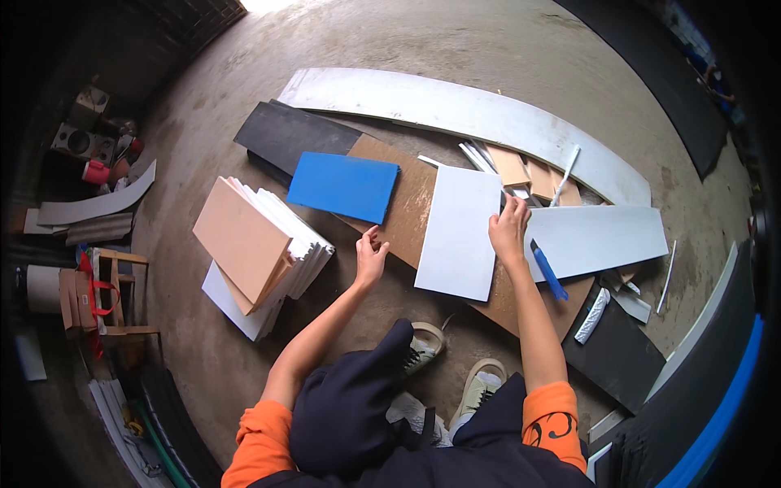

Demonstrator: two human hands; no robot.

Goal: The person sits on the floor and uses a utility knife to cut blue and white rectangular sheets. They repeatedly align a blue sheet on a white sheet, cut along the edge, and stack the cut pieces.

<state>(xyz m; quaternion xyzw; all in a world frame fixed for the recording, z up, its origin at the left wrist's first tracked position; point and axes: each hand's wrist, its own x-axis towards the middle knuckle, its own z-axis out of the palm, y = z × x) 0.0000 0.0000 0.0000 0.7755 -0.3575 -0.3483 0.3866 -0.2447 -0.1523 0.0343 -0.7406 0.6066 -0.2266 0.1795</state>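
A white rectangular panel [457, 236] lies across a brown board [411, 175]. My right hand [510, 228] is closed at its right edge, the thumb on its face and the bent fingers beyond the edge; the fingertips are partly hidden. To the left, my left hand [372, 259] is held just below the lower right corner of a blue panel [343, 185], fingers loosely bent and thumb apart, with nothing visible in it. A blue utility knife [549, 272] rests by my right wrist, on the near edge of a longer white panel [606, 236].
A stack of beige and white panels [244, 240] stands on the floor at left. Behind the brown board lies a long white curved-looking plank [455, 107]. Black panels [297, 140] and offcuts [594, 317] lie around. A wooden stool [122, 293] stands at far left.
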